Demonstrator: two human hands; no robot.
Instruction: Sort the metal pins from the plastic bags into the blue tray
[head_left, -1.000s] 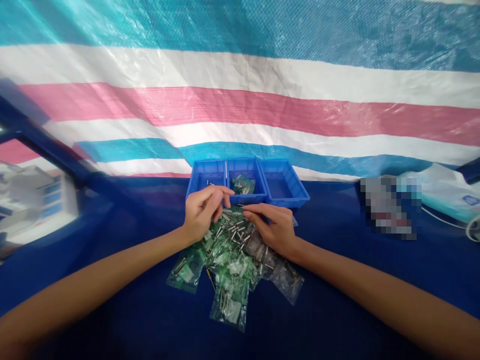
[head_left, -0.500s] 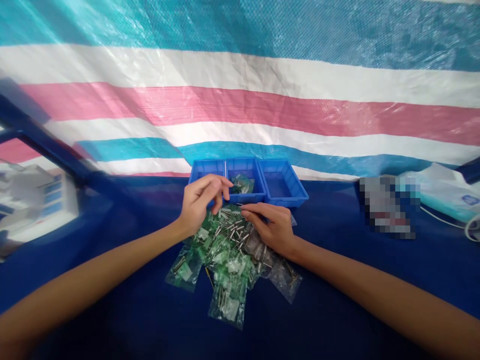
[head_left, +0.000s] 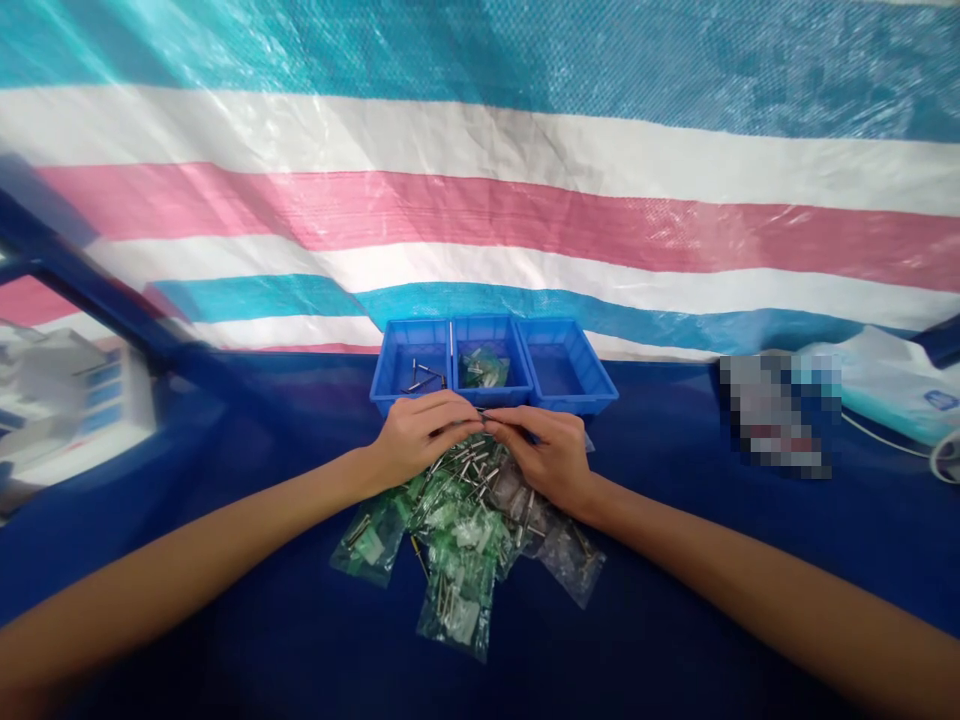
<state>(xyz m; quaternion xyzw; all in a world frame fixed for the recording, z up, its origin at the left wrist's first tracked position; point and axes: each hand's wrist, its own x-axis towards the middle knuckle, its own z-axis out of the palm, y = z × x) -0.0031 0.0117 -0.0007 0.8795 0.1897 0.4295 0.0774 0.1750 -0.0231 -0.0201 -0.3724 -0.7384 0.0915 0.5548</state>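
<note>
Over the pile, my left hand and my right hand meet fingertip to fingertip. Both are closed in a pinch on a small thin metal piece, mostly hidden by the fingers. Beneath them lies a heap of loose silvery metal pins on green-tinted clear plastic bags. Part of the heap is covered by my hands. Some clear bags with pins inside lie on its right side.
Behind the pile stand three blue bins side by side: the left bin holds a few metal pins, the middle bin some small bags, the right bin nothing visible. A white-and-blue package lies right; a white object stands left.
My left hand has come down and right from in front of the left bin, its fingers closing at my right fingertips. The left bin's pins now show. My right hand has barely moved.
</note>
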